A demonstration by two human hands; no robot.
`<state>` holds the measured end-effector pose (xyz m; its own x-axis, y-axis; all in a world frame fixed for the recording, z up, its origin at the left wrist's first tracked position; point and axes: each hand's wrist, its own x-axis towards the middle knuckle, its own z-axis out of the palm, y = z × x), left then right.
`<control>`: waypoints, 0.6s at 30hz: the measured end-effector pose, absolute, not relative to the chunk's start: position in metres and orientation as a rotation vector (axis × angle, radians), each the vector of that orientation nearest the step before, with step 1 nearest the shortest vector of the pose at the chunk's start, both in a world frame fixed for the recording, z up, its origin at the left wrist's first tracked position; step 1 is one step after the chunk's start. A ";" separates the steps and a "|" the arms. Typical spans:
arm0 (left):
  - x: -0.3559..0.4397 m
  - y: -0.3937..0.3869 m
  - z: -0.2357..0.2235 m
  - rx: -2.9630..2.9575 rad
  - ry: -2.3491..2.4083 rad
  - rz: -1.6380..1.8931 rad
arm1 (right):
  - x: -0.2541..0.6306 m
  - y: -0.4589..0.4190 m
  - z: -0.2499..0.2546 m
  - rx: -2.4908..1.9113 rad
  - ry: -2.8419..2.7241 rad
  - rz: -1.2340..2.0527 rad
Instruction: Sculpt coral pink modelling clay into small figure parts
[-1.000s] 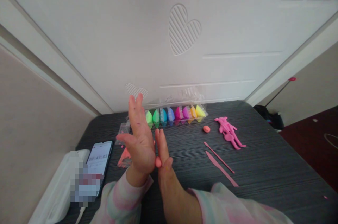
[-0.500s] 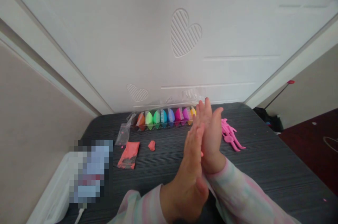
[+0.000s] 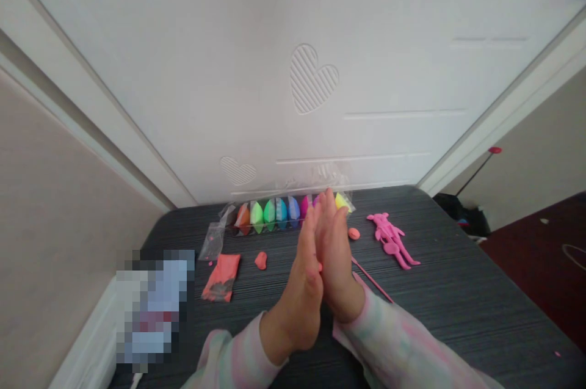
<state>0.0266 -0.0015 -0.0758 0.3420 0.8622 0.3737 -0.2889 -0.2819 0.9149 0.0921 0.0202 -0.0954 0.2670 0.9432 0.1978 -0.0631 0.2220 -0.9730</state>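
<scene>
Palm to palm, my left hand (image 3: pixel 300 297) and my right hand (image 3: pixel 336 264) stand over the middle of the dark table, fingers straight and pointing away from me. A bit of coral modelling clay (image 3: pixel 320 267) peeks out between the palms; the rest of it is hidden. Just right of the hands lie a small coral clay ball (image 3: pixel 354 234) and a thin pink tool (image 3: pixel 373 280). Farther right is a bundle of pink plastic modelling tools (image 3: pixel 389 239). To the left lie a loose coral clay lump (image 3: pixel 260 261) and an opened coral clay packet (image 3: pixel 222 279).
A row of coloured clay packets (image 3: pixel 270 215) in clear plastic lies along the back, by a white panel (image 3: pixel 206 71) with heart reliefs. An empty clear wrapper (image 3: pixel 213 241) is at back left. A blurred-out device (image 3: pixel 158 309) with a white cable lies at left, by a white container (image 3: pixel 86 340).
Both hands, still pressed together, have shifted left and the palms have slid against each other. The coral ball and thin pink tool, hidden before, now show. The view has tilted slightly.
</scene>
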 end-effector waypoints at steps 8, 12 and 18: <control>0.041 -0.023 -0.094 1.581 0.572 1.050 | 0.125 0.045 -0.067 -1.032 -0.431 0.995; 0.047 -0.017 -0.089 1.288 0.660 1.179 | 0.126 0.042 -0.069 -0.997 -0.431 0.952; 0.037 0.003 -0.097 0.879 0.738 1.208 | 0.131 0.032 -0.063 -0.907 -0.546 0.936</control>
